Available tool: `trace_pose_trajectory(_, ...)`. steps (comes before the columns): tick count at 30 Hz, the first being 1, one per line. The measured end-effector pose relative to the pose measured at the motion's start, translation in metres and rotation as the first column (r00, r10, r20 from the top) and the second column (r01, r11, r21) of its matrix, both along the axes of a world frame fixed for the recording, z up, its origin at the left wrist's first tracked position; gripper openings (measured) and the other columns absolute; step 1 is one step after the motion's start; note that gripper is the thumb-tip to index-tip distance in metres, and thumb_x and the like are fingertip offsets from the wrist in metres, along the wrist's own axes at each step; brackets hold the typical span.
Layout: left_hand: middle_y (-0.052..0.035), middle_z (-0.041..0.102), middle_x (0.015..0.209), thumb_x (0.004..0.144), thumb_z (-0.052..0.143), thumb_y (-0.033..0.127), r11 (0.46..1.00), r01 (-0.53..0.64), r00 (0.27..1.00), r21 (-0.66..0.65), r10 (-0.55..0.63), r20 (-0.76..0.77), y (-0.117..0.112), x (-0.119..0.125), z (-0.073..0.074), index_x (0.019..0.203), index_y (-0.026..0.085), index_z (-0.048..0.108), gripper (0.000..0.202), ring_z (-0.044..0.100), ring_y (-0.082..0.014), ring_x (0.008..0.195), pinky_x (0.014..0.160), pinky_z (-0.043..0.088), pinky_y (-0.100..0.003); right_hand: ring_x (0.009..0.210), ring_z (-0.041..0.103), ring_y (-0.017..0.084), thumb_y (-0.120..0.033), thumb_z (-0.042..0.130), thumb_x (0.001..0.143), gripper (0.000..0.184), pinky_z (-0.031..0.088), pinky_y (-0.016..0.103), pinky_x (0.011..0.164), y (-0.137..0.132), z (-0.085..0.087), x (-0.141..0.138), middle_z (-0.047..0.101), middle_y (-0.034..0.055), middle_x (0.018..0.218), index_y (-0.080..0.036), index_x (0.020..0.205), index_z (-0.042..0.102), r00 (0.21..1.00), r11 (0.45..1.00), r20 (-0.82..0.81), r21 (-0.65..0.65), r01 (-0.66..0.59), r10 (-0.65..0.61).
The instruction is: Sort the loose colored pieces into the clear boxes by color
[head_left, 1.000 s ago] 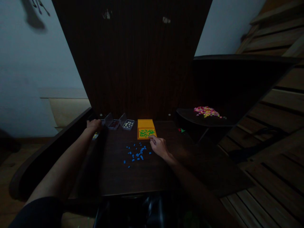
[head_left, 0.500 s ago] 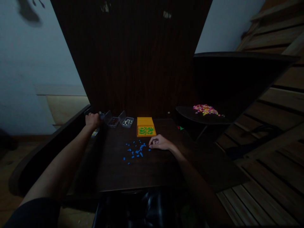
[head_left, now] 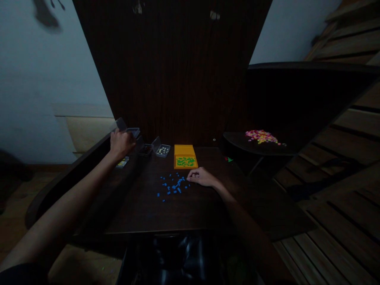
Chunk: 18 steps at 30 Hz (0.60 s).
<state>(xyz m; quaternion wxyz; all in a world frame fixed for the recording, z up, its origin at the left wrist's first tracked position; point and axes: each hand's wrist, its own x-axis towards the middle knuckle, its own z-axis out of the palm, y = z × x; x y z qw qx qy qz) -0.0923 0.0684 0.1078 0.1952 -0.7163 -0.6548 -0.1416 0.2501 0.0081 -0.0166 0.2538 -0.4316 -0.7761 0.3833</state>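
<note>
Since the earlier frame, a small clear plastic box (head_left: 128, 130) with its hinged lid open has been lifted off the table's far left corner by the left hand (head_left: 121, 143) and is now held above the table (head_left: 154, 213); the fingers are closed around its lower edge. The right hand (head_left: 202, 177) has been drawn back from the orange tray (head_left: 184, 156) and is now laid on the dark wooden tabletop, fingers curled loosely together; whether anything is pinched in them cannot be told. Just to its left, small flat blue pieces (head_left: 173, 186) are scattered on the wood. The shallow, square orange tray, behind them, is filled with green pieces. To its left, two more clear boxes stand open, one with dark contents (head_left: 144, 149), one with pale pieces (head_left: 163, 150). A further small box (head_left: 122, 162) lies below the raised hand. On a dark round side surface (head_left: 252, 148) to the right, a heap of pink and yellow pieces (head_left: 261, 136) is piled. A tall, dark, grained wooden panel (head_left: 172, 71) closes off the back of the table.
</note>
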Motion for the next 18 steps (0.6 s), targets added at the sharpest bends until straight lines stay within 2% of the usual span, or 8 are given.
trace_pose_trajectory(3, -0.0147, 0.067, 0.092, 0.083, 0.049, 0.028, 0.988, 0.137, 0.987, 0.072, -0.142, 0.071, -0.01, 0.012, -0.001, 0.086, 0.012, 0.068, 0.024, 0.052, -0.0314, 0.098, 0.081, 0.041, -0.041, 0.053, 0.048, 0.009, -0.043, 0.062, 0.079, 0.029, 0.036, 0.021, 0.051, 0.0, -0.002, -0.004, 0.056, -0.0027, 0.059, -0.014, 0.081, 0.068, 0.994, 0.998, -0.088, 0.033, 0.062, -0.059)
trace_pose_trajectory(6, -0.0127, 0.065, 0.086, 0.085, 0.047, 0.029, 0.933, 0.335, 0.934, 0.134, -0.348, 0.084, -0.016, 0.025, -0.01, 0.085, 0.013, 0.065, 0.024, 0.052, -0.0292, 0.094, 0.081, 0.041, -0.041, 0.048, 0.048, 0.009, -0.045, 0.059, 0.081, 0.035, 0.036, 0.02, 0.046, 0.002, -0.006, -0.009, 0.055, -0.0049, 0.059, -0.016, 0.101, 0.062, 0.952, 0.986, -0.263, 0.011, 0.166, -0.157)
trace_pose_trajectory(8, -0.0113, 0.063, 0.083, 0.087, 0.045, 0.028, 0.842, 0.529, 0.843, 0.104, -0.535, 0.054, -0.018, 0.034, -0.021, 0.086, 0.014, 0.063, 0.023, 0.053, -0.0263, 0.088, 0.078, 0.042, -0.04, 0.04, 0.042, 0.007, -0.048, 0.057, 0.082, 0.043, 0.03, 0.018, 0.038, 0.004, -0.008, -0.012, 0.053, -0.0072, 0.06, -0.019, 0.113, 0.053, 0.898, 0.973, -0.379, -0.037, 0.227, -0.223)
trace_pose_trajectory(10, -0.0106, 0.062, 0.085, 0.089, 0.043, 0.026, 0.713, 0.7, 0.712, 0.036, -0.701, 0.029, -0.021, 0.042, -0.033, 0.086, 0.014, 0.061, 0.022, 0.053, -0.0233, 0.084, 0.077, 0.043, -0.037, 0.034, 0.036, 0.005, -0.051, 0.055, 0.082, 0.047, 0.025, 0.017, 0.033, 0.005, -0.01, -0.014, 0.053, -0.0084, 0.061, -0.021, 0.117, 0.048, 0.84, 0.962, -0.472, -0.072, 0.265, -0.267)
trace_pose_trajectory(12, -0.0106, 0.062, 0.087, 0.091, 0.041, 0.024, 0.624, 0.781, 0.622, 0.031, -0.781, 0.058, -0.025, 0.049, -0.047, 0.087, 0.015, 0.06, 0.021, 0.054, -0.022, 0.086, 0.079, 0.045, -0.037, 0.033, 0.036, 0.004, -0.053, 0.055, 0.082, 0.048, 0.024, 0.017, 0.031, 0.006, -0.011, -0.017, 0.054, -0.008, 0.065, -0.022, 0.117, 0.045, 0.797, 0.957, -0.536, -0.088, 0.276, -0.279)
trace_pose_trajectory(14, -0.01, 0.061, 0.088, 0.092, 0.041, 0.023, 0.559, 0.828, 0.551, 0.05, -0.827, 0.113, -0.031, 0.054, -0.062, 0.091, 0.015, 0.059, 0.019, 0.055, -0.0209, 0.087, 0.08, 0.047, -0.036, 0.032, 0.038, 0.003, -0.055, 0.055, 0.082, 0.051, 0.023, 0.016, 0.03, 0.006, -0.011, -0.019, 0.056, -0.0065, 0.07, -0.023, 0.12, 0.043, 0.776, 0.959, -0.567, -0.108, 0.262, -0.276)
trace_pose_trajectory(18, -0.0107, 0.063, 0.095, 0.092, 0.046, 0.022, 0.49, 0.859, 0.454, 0.15, -0.864, 0.217, -0.044, 0.063, -0.086, 0.098, 0.014, 0.059, 0.016, 0.058, -0.0206, 0.095, 0.087, 0.05, -0.037, 0.032, 0.043, 0.003, -0.057, 0.053, 0.084, 0.056, 0.021, 0.015, 0.027, 0.005, -0.012, -0.023, 0.059, -0.0036, 0.077, -0.024, 0.127, 0.039, 0.774, 0.965, -0.575, -0.153, 0.215, -0.264)
